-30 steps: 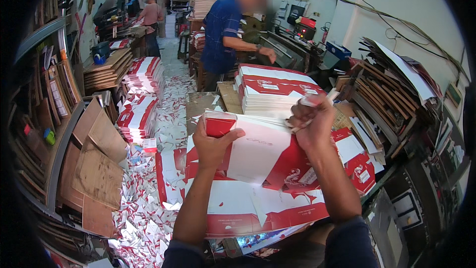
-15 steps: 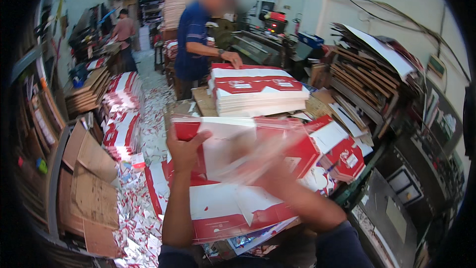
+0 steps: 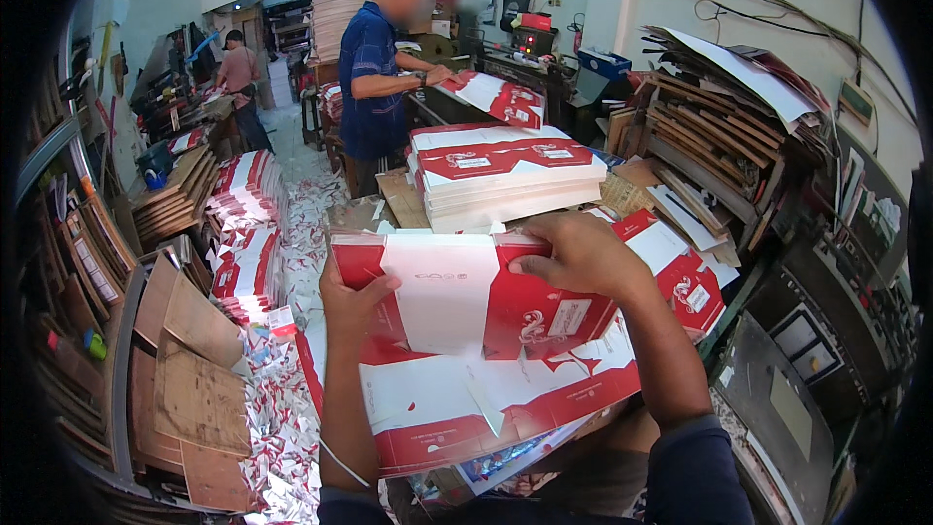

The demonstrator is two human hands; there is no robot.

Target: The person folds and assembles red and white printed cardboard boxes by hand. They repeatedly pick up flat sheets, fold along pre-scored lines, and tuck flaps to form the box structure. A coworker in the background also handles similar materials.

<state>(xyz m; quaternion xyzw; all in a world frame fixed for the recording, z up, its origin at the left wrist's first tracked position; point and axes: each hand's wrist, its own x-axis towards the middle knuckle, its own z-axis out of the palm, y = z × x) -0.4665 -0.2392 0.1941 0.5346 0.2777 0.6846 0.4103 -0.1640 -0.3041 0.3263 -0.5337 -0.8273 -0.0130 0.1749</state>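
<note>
Since half a second ago the right hand (image 3: pixel 583 255) has come down from a blurred sweep across the sheet and settled on the top edge of the red-and-white carton blank (image 3: pixel 466 297); the view has also tilted slightly. Left hand (image 3: pixel 352 303) stays at the blank's left edge.

Left fingers: closed around the left edge, thumb on the printed face. Right fingers: curled over the top edge, clamping it.

The blank is held up, tilted toward the person, above the spread pile of like sheets (image 3: pixel 505 399) lying on the desk just below.

Behind it, a squared stack of blanks (image 3: pixel 505 175), neatly aligned. On the floor at left, rows of bundled blanks (image 3: pixel 248 233) and scattered offcut scraps (image 3: pixel 282 418).

Progress, as a judgement: one sheet in hand, lifted off the loose pile; a good many loose sheets left beneath; the squared stack suggests much already sorted.

A person in a blue shirt (image 3: pixel 374 78) works at a machine beyond.
</note>
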